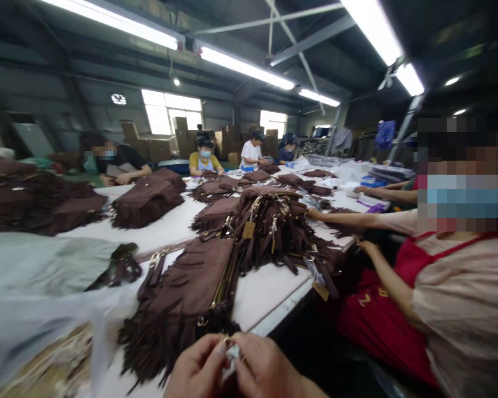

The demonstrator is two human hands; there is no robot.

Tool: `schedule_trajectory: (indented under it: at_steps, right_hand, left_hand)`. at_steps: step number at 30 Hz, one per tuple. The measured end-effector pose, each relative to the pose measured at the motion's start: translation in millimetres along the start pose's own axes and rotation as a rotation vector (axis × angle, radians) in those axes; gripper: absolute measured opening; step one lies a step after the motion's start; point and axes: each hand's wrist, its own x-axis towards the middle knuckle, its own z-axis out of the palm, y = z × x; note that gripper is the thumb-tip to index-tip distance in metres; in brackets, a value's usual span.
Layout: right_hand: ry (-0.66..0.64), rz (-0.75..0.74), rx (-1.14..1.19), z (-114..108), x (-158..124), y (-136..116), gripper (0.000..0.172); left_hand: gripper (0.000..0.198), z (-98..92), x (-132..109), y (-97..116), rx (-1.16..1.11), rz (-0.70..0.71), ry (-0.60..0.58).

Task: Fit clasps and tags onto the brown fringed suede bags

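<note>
At the bottom centre, my left hand (pixel 198 363) and my right hand (pixel 266 362) meet, fingers pinched together. Between them is a small crumpled white wrapping (pixel 232 355) with a bit of gold-coloured metal; the fingers cover most of it. Just beyond my hands lies a stack of brown fringed bags (pixel 195 271), with gold zippers along its right side and fringe hanging to the left. Behind that, a larger heap of brown fringed bags (pixel 269 221) shows straps, gold clasps and a tan paper tag (pixel 249 229).
A co-worker in a red apron (pixel 382 309) stands close at right, one hand touching the heap. More bag piles (pixel 149 199) cover the white table (pixel 269 293). Plastic sheeting (pixel 45 309) and tan tags (pixel 53 365) lie at left. Several people work farther back.
</note>
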Motion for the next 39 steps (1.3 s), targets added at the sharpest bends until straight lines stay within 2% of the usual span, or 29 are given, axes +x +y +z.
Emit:
schedule_trajectory:
  at_steps: [2, 4, 8, 10, 13, 15, 17, 19, 23, 25, 28, 31, 34, 36, 39]
  right_hand:
    - [-0.113, 0.178, 0.202, -23, 3, -8, 0.025]
    - [-0.182, 0.266, 0.361, -35, 6, -10, 0.025]
    - [-0.283, 0.388, 0.599, -42, 7, -14, 0.029]
    - [-0.328, 0.446, 0.663, -41, 7, -17, 0.034]
    - [-0.253, 0.420, 0.561, -37, 3, -18, 0.032]
    - [-0.116, 0.286, 0.382, -31, 0, -16, 0.024]
    - [-0.005, 0.128, 0.206, -26, -3, -13, 0.028]
    - [0.043, 0.007, 0.077, -22, -4, -10, 0.033]
    - [0.089, -0.161, -0.067, -20, -3, -9, 0.035]
    - [0.100, -0.180, -0.066, -21, -2, -9, 0.032]
    - [0.078, -0.063, 0.033, -23, 1, -12, 0.026]
    - [-0.038, 0.149, 0.183, -26, 5, -17, 0.021]
    - [-0.125, 0.255, 0.282, -27, 8, -19, 0.024]
    - [-0.083, 0.212, 0.251, -25, 7, -18, 0.023]
    - [0.006, 0.050, 0.096, -20, 1, -13, 0.031]
  left_hand:
    - [0.041, -1.5, -8, 12, 0.047, 0.089, 0.063]
    - [0.032, -6.0, -12, 18, 0.136, 0.203, 0.074]
    - [0.026, -16.4, -14, 20, 0.300, 0.397, 0.014]
    - [0.026, -17.1, -15, 21, 0.348, 0.433, 0.031]
    - [0.032, -11.1, -16, 20, 0.315, 0.310, 0.122]
    - [0.032, -5.4, -15, 19, 0.188, 0.132, 0.149]
    - [0.031, -0.8, -14, 16, 0.035, -0.024, 0.143]
    - [0.032, 1.6, -13, 14, -0.073, -0.105, 0.135]
    - [0.031, 2.0, -13, 14, -0.129, -0.110, 0.149]
    - [0.031, 1.2, -15, 16, -0.106, -0.058, 0.146]
    - [0.029, -1.1, -21, 19, -0.043, 0.072, 0.124]
    - [0.024, -4.3, -25, 22, 0.015, 0.162, 0.095]
    - [0.026, -5.9, -23, 22, 0.121, 0.174, 0.157]
    - [0.030, -5.1, -20, 20, 0.152, 0.137, 0.206]
    - [0.030, -1.1, -14, 14, 0.041, 0.034, 0.206]
